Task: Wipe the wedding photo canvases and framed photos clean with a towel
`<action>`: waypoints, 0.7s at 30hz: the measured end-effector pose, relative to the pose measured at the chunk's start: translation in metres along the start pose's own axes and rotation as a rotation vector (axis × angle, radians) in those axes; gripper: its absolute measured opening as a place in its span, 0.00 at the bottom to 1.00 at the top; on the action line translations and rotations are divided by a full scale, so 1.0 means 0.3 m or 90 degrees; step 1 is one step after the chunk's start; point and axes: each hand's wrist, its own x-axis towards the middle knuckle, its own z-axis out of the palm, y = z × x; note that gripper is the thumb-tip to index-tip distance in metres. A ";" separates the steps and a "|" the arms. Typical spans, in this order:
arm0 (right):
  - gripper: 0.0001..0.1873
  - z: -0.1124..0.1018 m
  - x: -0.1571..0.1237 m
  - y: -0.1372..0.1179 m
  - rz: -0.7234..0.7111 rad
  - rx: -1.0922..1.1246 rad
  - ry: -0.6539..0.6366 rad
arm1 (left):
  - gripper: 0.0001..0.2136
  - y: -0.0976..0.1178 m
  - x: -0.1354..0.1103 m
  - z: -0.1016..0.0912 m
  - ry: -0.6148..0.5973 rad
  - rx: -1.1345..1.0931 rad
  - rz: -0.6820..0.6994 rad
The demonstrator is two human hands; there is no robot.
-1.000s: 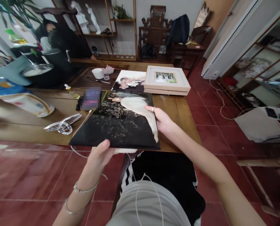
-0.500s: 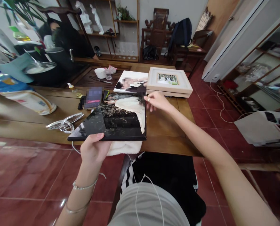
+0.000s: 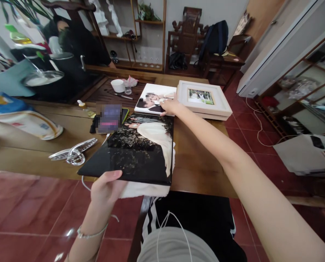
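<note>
My left hand (image 3: pixel 107 187) grips the near edge of a glossy dark photo panel (image 3: pixel 135 156), thumb on top and fingers hidden underneath. The panel shows a white gown against black and lies over a white towel (image 3: pixel 148 191). Beyond it, my right hand (image 3: pixel 171 106) has its fingers on the near right part of a white photo panel (image 3: pixel 159 89) that pictures a couple. The thumb is at that panel's front edge, so the hand appears to grip it. A pale framed photo box (image 3: pixel 219 94) stands just right of this hand.
On the wooden table (image 3: pixel 197 160) to the left lie a clear hair clip (image 3: pixel 75 151), a phone (image 3: pixel 109 118), a dropper bottle (image 3: pixel 86 109) and a blue-white pouch (image 3: pixel 26 116). A white cup (image 3: pixel 118 86) stands farther back. A person in black (image 3: pixel 80 43) sits across.
My right hand has left the dark panel's far right corner and moved away from me onto the white panel. The dark panel has come down nearer the towel, still in my left hand.
</note>
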 end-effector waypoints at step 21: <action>0.30 -0.115 -0.031 0.102 -0.056 0.007 0.168 | 0.11 0.114 0.284 0.126 0.069 -0.072 -0.188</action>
